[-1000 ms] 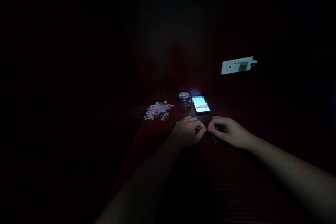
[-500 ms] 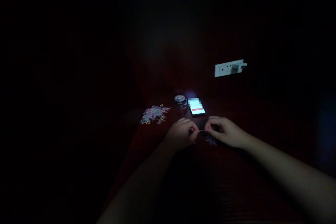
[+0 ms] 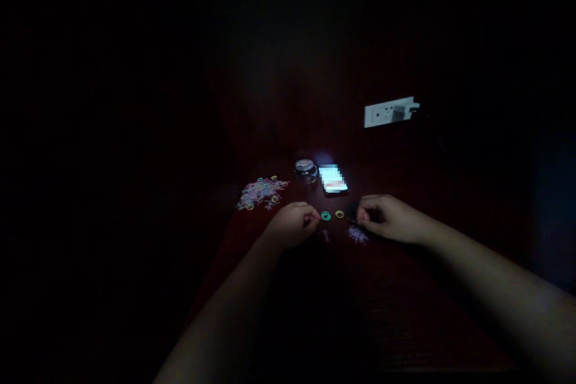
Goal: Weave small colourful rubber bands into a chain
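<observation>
My left hand (image 3: 294,225) is closed in a pinch on the dark red table, its fingertips beside a green ring (image 3: 326,216); what it holds, if anything, is too small to tell. My right hand (image 3: 389,219) is also pinched, with a small dark thing at its fingertips that I cannot make out. Between the hands lies a yellow ring (image 3: 339,214). A small heap of purple bands (image 3: 357,234) sits just below my right fingertips, and a few pinkish bands (image 3: 324,236) lie near my left fingertips.
A large pile of colourful bands (image 3: 261,192) lies at the table's left side. Behind the hands stand a round lidded jar (image 3: 306,171) and a lit phone (image 3: 333,179). A white socket panel (image 3: 389,112) with a plug is on the wall. The surroundings are very dark.
The hands have moved apart, and the thin piece stretched between their fingertips no longer spans them. The green and yellow rings now show between them. The view has shifted slightly.
</observation>
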Action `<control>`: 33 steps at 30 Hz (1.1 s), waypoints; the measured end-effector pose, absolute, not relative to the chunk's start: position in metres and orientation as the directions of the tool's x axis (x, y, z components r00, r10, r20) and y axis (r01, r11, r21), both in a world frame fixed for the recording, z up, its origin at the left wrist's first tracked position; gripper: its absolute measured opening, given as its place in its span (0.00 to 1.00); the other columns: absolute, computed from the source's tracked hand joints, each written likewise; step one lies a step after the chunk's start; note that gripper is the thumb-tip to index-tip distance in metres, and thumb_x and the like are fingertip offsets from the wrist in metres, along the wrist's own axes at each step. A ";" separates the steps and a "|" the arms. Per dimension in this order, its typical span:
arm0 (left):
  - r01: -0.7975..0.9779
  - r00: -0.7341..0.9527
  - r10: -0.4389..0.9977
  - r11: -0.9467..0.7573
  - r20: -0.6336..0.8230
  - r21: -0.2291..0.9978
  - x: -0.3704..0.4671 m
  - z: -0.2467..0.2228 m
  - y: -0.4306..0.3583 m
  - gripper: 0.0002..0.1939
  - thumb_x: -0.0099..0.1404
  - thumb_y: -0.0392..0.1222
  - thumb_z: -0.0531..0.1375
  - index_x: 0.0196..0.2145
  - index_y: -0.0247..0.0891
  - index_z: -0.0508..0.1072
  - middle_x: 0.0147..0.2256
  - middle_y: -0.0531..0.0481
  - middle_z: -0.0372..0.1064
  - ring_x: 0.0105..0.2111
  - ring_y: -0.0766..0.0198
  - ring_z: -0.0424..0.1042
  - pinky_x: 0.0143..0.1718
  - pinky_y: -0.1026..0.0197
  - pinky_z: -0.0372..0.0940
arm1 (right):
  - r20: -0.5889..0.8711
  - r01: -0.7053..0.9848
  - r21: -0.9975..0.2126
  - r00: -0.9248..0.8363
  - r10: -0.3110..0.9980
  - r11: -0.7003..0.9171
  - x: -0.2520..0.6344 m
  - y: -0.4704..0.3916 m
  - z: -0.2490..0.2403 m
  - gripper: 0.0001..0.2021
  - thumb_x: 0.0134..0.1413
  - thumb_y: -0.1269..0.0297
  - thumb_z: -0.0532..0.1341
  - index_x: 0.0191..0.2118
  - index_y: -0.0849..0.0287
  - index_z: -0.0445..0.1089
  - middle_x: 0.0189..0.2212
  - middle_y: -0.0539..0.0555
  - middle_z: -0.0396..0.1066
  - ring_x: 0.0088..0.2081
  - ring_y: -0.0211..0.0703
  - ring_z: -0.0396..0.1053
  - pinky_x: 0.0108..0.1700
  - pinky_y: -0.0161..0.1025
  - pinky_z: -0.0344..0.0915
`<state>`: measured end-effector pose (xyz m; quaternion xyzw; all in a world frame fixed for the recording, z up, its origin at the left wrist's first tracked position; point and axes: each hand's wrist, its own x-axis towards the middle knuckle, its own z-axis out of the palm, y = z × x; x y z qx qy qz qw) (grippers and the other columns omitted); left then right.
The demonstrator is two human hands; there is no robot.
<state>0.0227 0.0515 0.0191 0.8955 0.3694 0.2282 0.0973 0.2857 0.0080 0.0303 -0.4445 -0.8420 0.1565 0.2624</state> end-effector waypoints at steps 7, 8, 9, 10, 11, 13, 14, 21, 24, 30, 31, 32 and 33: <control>0.490 0.721 0.607 -0.787 0.333 0.375 0.020 0.020 0.046 0.16 0.57 0.32 0.57 0.42 0.40 0.75 0.38 0.50 0.72 0.35 0.66 0.70 0.38 0.63 0.65 | 0.276 0.731 -0.417 -0.465 0.841 0.541 0.289 0.003 0.039 0.04 0.49 0.69 0.59 0.28 0.59 0.71 0.26 0.51 0.70 0.29 0.39 0.66 0.33 0.36 0.59; 0.463 0.746 0.579 -0.806 0.329 0.370 0.020 0.020 0.046 0.17 0.56 0.31 0.56 0.43 0.41 0.75 0.39 0.50 0.72 0.36 0.66 0.70 0.39 0.63 0.65 | 0.271 0.731 -0.418 -0.466 0.842 0.539 0.289 0.003 0.039 0.04 0.49 0.69 0.59 0.28 0.59 0.71 0.26 0.51 0.71 0.29 0.39 0.66 0.33 0.35 0.59; 0.439 0.765 0.556 -0.819 0.324 0.370 0.021 0.021 0.045 0.18 0.56 0.30 0.56 0.43 0.41 0.75 0.40 0.50 0.72 0.37 0.66 0.70 0.40 0.62 0.66 | 0.263 0.731 -0.420 -0.470 0.843 0.538 0.289 0.003 0.039 0.04 0.49 0.69 0.59 0.28 0.59 0.71 0.26 0.51 0.71 0.28 0.39 0.66 0.33 0.35 0.59; 0.420 0.781 0.538 -0.828 0.316 0.372 0.021 0.021 0.045 0.19 0.55 0.29 0.56 0.43 0.41 0.75 0.41 0.49 0.71 0.38 0.65 0.70 0.41 0.62 0.66 | 0.253 0.730 -0.421 -0.476 0.842 0.539 0.289 0.003 0.038 0.04 0.49 0.69 0.59 0.28 0.58 0.71 0.26 0.51 0.71 0.28 0.39 0.66 0.33 0.35 0.59; 0.410 0.791 0.528 -0.832 0.308 0.374 0.022 0.021 0.044 0.20 0.54 0.29 0.55 0.43 0.41 0.76 0.42 0.49 0.71 0.39 0.65 0.71 0.42 0.62 0.66 | 0.242 0.729 -0.421 -0.483 0.842 0.539 0.288 0.003 0.036 0.04 0.49 0.69 0.59 0.28 0.58 0.71 0.27 0.51 0.71 0.29 0.38 0.66 0.33 0.35 0.59; 0.408 0.800 0.522 -0.834 0.295 0.371 0.024 0.020 0.043 0.21 0.54 0.28 0.55 0.43 0.41 0.76 0.43 0.49 0.71 0.40 0.64 0.71 0.43 0.62 0.66 | 0.214 0.733 -0.415 -0.497 0.841 0.539 0.288 0.004 0.034 0.03 0.48 0.68 0.60 0.28 0.58 0.71 0.27 0.51 0.71 0.29 0.38 0.67 0.33 0.35 0.59; 0.408 0.805 0.519 -0.836 0.287 0.367 0.025 0.019 0.043 0.21 0.53 0.28 0.56 0.43 0.41 0.76 0.44 0.49 0.71 0.41 0.64 0.71 0.44 0.61 0.66 | 0.197 0.735 -0.412 -0.505 0.840 0.539 0.287 0.004 0.034 0.03 0.48 0.67 0.61 0.28 0.58 0.72 0.27 0.51 0.71 0.29 0.38 0.67 0.33 0.35 0.59; 0.438 0.813 0.528 -0.833 0.247 0.339 0.028 0.015 0.045 0.15 0.57 0.29 0.56 0.38 0.42 0.77 0.41 0.50 0.73 0.41 0.64 0.71 0.46 0.61 0.66 | 0.268 0.786 -0.415 -0.376 0.887 0.458 0.295 0.006 0.044 0.13 0.60 0.60 0.52 0.32 0.60 0.70 0.31 0.55 0.73 0.32 0.41 0.68 0.35 0.36 0.61; 0.457 0.812 0.539 -0.825 0.224 0.332 0.028 0.016 0.046 0.11 0.60 0.32 0.56 0.36 0.42 0.77 0.40 0.50 0.73 0.42 0.63 0.71 0.46 0.60 0.65 | 0.254 0.905 -0.353 -0.149 0.956 0.235 0.307 0.011 0.049 0.13 0.61 0.61 0.50 0.34 0.60 0.70 0.33 0.58 0.74 0.34 0.44 0.70 0.35 0.37 0.61; 0.436 0.828 0.518 -0.836 0.215 0.333 0.027 0.018 0.046 0.10 0.62 0.32 0.57 0.35 0.41 0.77 0.39 0.50 0.73 0.41 0.63 0.71 0.46 0.61 0.65 | -0.027 0.962 -0.267 0.047 0.999 -0.053 0.333 0.012 0.048 0.18 0.48 0.52 0.63 0.41 0.60 0.72 0.37 0.61 0.76 0.36 0.51 0.73 0.33 0.40 0.64; 0.435 0.829 0.516 -0.837 0.214 0.332 0.027 0.018 0.045 0.09 0.62 0.32 0.57 0.35 0.41 0.77 0.39 0.50 0.73 0.41 0.63 0.71 0.45 0.61 0.65 | -0.072 0.956 -0.291 0.011 0.997 -0.032 0.334 0.011 0.047 0.20 0.45 0.51 0.65 0.42 0.59 0.72 0.37 0.59 0.76 0.36 0.50 0.73 0.33 0.40 0.64; 0.435 0.830 0.516 -0.837 0.213 0.332 0.028 0.019 0.045 0.09 0.62 0.32 0.57 0.34 0.41 0.77 0.39 0.50 0.73 0.41 0.63 0.71 0.45 0.61 0.65 | -0.101 0.949 -0.317 -0.035 0.994 0.001 0.335 0.010 0.045 0.22 0.43 0.51 0.66 0.43 0.58 0.71 0.37 0.58 0.76 0.36 0.50 0.74 0.33 0.39 0.65; 0.435 0.830 0.516 -0.837 0.213 0.331 0.028 0.020 0.044 0.09 0.61 0.32 0.57 0.34 0.41 0.77 0.38 0.50 0.73 0.40 0.63 0.71 0.45 0.61 0.65 | -0.112 0.940 -0.338 -0.084 0.990 0.042 0.334 0.009 0.043 0.23 0.42 0.52 0.67 0.44 0.57 0.71 0.38 0.57 0.76 0.36 0.49 0.74 0.34 0.39 0.65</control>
